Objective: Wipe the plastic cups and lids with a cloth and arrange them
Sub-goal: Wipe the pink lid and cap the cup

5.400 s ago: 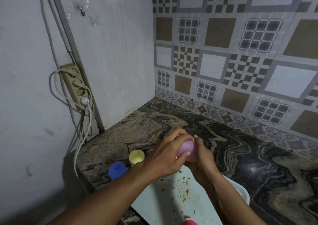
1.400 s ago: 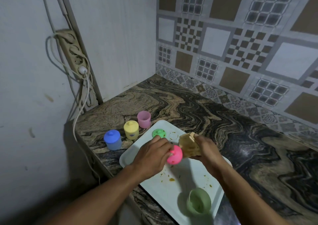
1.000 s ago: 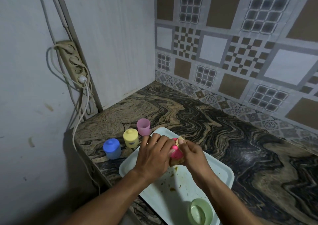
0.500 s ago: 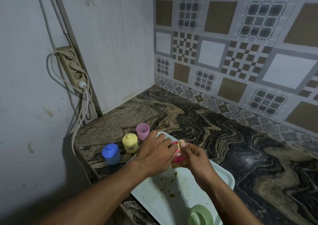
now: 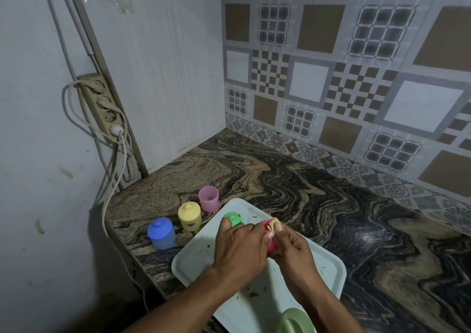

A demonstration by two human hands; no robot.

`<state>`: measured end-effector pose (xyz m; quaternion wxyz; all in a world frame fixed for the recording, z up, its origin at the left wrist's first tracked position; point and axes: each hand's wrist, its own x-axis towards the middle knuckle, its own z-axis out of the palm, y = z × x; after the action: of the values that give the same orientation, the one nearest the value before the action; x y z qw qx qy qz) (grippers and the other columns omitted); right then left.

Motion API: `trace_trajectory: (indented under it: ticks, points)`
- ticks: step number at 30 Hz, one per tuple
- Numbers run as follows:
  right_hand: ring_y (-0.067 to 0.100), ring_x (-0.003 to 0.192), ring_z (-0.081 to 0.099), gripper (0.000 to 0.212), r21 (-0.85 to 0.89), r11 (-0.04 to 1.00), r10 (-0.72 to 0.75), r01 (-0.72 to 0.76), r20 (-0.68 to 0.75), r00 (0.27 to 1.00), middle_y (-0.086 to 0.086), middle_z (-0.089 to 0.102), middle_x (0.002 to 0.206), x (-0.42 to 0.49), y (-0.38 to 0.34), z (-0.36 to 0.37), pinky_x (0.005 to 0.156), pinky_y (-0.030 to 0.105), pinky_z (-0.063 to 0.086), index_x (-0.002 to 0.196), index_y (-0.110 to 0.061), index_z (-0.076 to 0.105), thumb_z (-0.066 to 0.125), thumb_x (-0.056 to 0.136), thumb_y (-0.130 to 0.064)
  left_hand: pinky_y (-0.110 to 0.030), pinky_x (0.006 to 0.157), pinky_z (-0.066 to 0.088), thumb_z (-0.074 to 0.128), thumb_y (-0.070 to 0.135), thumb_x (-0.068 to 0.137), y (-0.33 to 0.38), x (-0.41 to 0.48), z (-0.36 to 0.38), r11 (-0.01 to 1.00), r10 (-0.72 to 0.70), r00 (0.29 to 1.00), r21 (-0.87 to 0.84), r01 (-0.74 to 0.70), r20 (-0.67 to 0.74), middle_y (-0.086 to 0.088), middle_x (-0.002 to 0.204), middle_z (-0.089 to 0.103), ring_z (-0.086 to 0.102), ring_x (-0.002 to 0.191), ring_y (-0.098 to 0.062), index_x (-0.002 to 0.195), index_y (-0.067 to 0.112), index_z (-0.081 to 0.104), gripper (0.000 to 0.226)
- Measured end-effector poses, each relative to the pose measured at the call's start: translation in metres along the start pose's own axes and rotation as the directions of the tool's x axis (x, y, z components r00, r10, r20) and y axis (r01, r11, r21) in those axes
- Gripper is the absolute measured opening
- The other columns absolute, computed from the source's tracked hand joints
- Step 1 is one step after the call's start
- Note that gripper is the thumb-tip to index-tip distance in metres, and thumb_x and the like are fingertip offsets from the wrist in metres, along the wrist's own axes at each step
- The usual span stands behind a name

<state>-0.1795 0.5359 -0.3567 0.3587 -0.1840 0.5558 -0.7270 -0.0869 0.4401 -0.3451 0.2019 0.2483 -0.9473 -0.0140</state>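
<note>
My left hand grips a pink cup above the white tray. My right hand pinches a tan cloth against the cup's top. A green lid lies on the tray just beyond my left fingers. On the counter left of the tray stand a blue lidded cup, a yellow lidded cup and an open purple cup in a row. A pale green cup sits at the tray's near end.
The tray carries brown food smears. A marbled stone counter runs to the tiled back wall. A power strip with a plugged white cable hangs on the left wall beside the counter's edge.
The purple cup has been set down beside the yellow one, and my left hand picked up the pink cup from the tray. My right hand brought the cloth onto it.
</note>
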Motion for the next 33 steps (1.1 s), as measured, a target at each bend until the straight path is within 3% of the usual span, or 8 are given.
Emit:
trace_trajectory:
  ticks: [3, 6, 8, 10, 14, 19, 27, 33]
  points:
    - [0.034, 0.085, 0.062, 0.04, 0.021, 0.999, 0.045, -0.047, 0.091, 0.995, 0.029, 0.067, 0.095, 0.004, -0.006, -0.005, 0.077, 0.042, 0.054, 0.111, 0.006, 0.068, 0.055, 0.102, -0.031, -0.037, 0.071, 0.028, 0.042, 0.046, 0.098, -0.002, -0.003, -0.009, 0.99, 0.002, 0.997, -0.137, -0.012, -0.077, 0.007, 0.068, 0.067, 0.06, 0.066, -0.017, 0.086, 0.029, 0.061, 0.028]
    - [0.036, 0.083, 0.052, 0.056, -0.052, 0.988, 0.156, -0.147, 0.268, 0.951, 0.033, 0.057, 0.095, 0.008, -0.02, -0.018, 0.077, 0.046, 0.049, 0.11, 0.014, 0.062, 0.063, 0.093, -0.04, -0.037, 0.067, 0.032, 0.032, 0.054, 0.099, -0.017, 0.007, -0.026, 0.935, -0.171, 0.984, -0.325, 0.143, -0.059, 0.005, 0.056, 0.05, 0.05, 0.06, -0.02, 0.069, 0.026, 0.043, 0.042]
    - [0.033, 0.08, 0.059, 0.053, -0.107, 0.969, 0.248, -0.224, 0.374, 0.894, 0.032, 0.06, 0.097, 0.009, -0.031, -0.026, 0.075, 0.041, 0.053, 0.109, 0.016, 0.062, 0.063, 0.092, -0.034, -0.035, 0.063, 0.037, 0.033, 0.059, 0.097, -0.033, 0.026, -0.039, 0.71, -0.311, 0.932, -0.606, 0.358, 0.186, 0.007, 0.053, 0.049, 0.05, 0.057, -0.019, 0.066, 0.025, 0.05, 0.049]
    - [0.032, 0.082, 0.066, 0.05, -0.166, 0.948, 0.318, -0.272, 0.439, 0.84, 0.031, 0.065, 0.102, 0.01, -0.04, -0.03, 0.077, 0.038, 0.055, 0.113, 0.014, 0.064, 0.064, 0.091, -0.031, -0.028, 0.059, 0.043, 0.042, 0.053, 0.101, -0.043, 0.042, -0.051, 0.462, -0.228, 0.82, -0.683, 0.565, 0.524, 0.006, 0.057, 0.058, 0.055, 0.058, -0.018, 0.071, 0.016, 0.062, 0.051]
    - [0.034, 0.098, 0.068, 0.044, -0.257, 0.919, 0.39, -0.299, 0.478, 0.787, 0.035, 0.065, 0.116, 0.011, -0.052, -0.03, 0.094, 0.046, 0.053, 0.118, 0.006, 0.068, 0.063, 0.091, -0.028, -0.025, 0.052, 0.037, 0.047, 0.045, 0.103, -0.033, 0.046, -0.057, 0.515, 0.022, 0.634, -0.552, 0.656, 0.773, -0.004, 0.064, 0.068, 0.064, 0.059, -0.02, 0.077, 0.012, 0.067, 0.047]
    - [0.044, 0.113, 0.062, 0.044, -0.32, 0.908, 0.405, -0.272, 0.499, 0.766, 0.039, 0.061, 0.124, 0.011, -0.058, -0.026, 0.108, 0.059, 0.042, 0.121, 0.008, 0.066, 0.061, 0.095, -0.027, -0.024, 0.052, 0.039, 0.06, 0.048, 0.096, -0.027, 0.037, -0.051, 0.455, -0.035, 0.642, -0.56, 0.692, 0.766, -0.004, 0.065, 0.067, 0.065, 0.055, -0.014, 0.076, 0.013, 0.067, 0.041]
    - [0.031, 0.099, 0.072, 0.039, -0.338, 0.907, 0.404, -0.251, 0.533, 0.743, 0.026, 0.072, 0.111, 0.013, -0.069, -0.02, 0.088, 0.039, 0.057, 0.117, 0.009, 0.066, 0.054, 0.099, -0.023, -0.021, 0.042, 0.031, 0.062, 0.056, 0.091, -0.007, 0.036, -0.038, 0.377, -0.306, 0.595, -0.479, 0.793, 0.744, 0.002, 0.056, 0.052, 0.043, 0.043, -0.013, 0.085, 0.017, 0.06, 0.039]
    - [0.034, 0.086, 0.057, 0.046, -0.417, 0.89, 0.409, -0.181, 0.562, 0.719, 0.03, 0.067, 0.1, 0.016, -0.076, -0.016, 0.081, 0.044, 0.042, 0.107, 0.005, 0.07, 0.065, 0.094, -0.038, -0.02, 0.043, 0.027, 0.053, 0.055, 0.097, -0.001, 0.038, -0.034, 0.409, -0.319, 0.607, -0.472, 0.781, 0.728, 0.002, 0.05, 0.044, 0.037, 0.038, -0.012, 0.078, 0.015, 0.054, 0.044]
